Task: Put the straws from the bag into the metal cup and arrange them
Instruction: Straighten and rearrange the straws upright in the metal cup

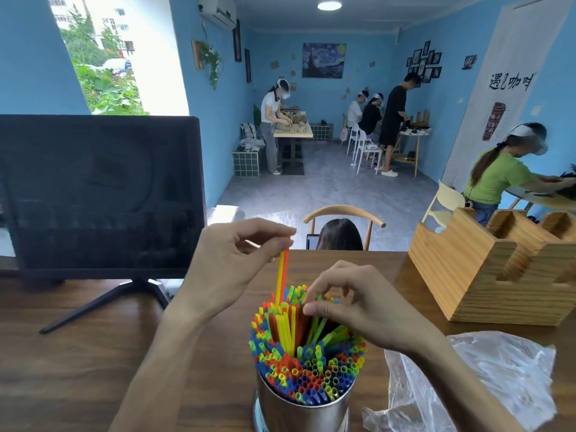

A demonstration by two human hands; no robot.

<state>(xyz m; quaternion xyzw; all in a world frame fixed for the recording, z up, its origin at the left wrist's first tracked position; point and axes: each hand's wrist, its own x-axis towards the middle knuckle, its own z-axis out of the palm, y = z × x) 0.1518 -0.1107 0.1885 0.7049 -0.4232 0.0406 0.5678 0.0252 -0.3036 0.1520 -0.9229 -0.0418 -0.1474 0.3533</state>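
A metal cup [299, 410] stands at the near edge of the wooden table, packed with several red, yellow, green and blue straws [308, 366] that fan outward. My left hand [230, 266] is raised above the cup and pinches the tops of a yellow and a red straw [282, 275], lifted higher than the rest. My right hand [352, 304] hovers over the far side of the bundle, thumb and fingers pinching straw tips there. The clear plastic bag [486, 378] lies crumpled to the right of the cup.
A dark monitor [99, 194] on a stand fills the left of the table. A wooden organizer box [498, 269] sits at the right. A person sits behind the table's far edge; other people work at tables across the room.
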